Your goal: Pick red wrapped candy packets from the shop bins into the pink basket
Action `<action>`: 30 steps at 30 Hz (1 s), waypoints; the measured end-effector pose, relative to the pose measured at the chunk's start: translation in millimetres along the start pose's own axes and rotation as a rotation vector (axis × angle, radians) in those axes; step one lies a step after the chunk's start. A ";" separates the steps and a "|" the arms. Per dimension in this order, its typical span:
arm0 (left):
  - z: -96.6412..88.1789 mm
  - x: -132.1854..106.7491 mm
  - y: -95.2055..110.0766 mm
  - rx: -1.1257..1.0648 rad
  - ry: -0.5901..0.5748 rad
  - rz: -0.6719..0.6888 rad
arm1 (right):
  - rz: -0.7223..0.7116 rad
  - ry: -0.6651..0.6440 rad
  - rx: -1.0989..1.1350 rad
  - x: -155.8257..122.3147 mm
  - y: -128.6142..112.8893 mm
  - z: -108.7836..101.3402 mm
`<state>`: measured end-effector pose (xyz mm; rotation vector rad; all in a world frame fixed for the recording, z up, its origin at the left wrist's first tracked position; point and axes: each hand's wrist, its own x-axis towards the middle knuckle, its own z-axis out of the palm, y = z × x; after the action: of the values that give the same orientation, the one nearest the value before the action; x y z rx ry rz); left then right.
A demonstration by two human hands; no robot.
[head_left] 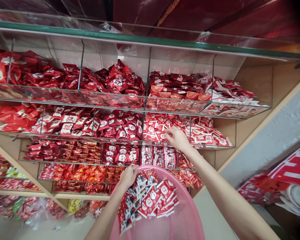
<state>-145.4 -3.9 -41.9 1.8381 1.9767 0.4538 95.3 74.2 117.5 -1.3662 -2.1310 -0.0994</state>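
Observation:
My left hand is closed at the far rim of a pink plastic basket, its fingers bent over the edge. Inside the basket lie red-and-white packets beside dark red packets with printed figures. Up on the shelf, my right hand reaches over the front lip of a clear compartment. Its thumb and fingers pinch at a small red-and-white packet in a heap of the same kind. The fingertips partly hide what they hold.
Stepped shelves with glass dividers hold several kinds of red packets. A thick glass edge runs across above. A slanted wooden side panel bounds the right. More bagged goods sit low at the left, and red items at the far right.

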 end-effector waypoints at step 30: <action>1.3 0.1 2.2 0.008 -0.014 -0.019 | -0.011 0.114 0.662 -86.3 -47.7 -21.8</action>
<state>-142.8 -3.6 -42.0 1.8210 1.9872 0.4272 89.6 -25.5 102.3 -0.9261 -1.8329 0.4726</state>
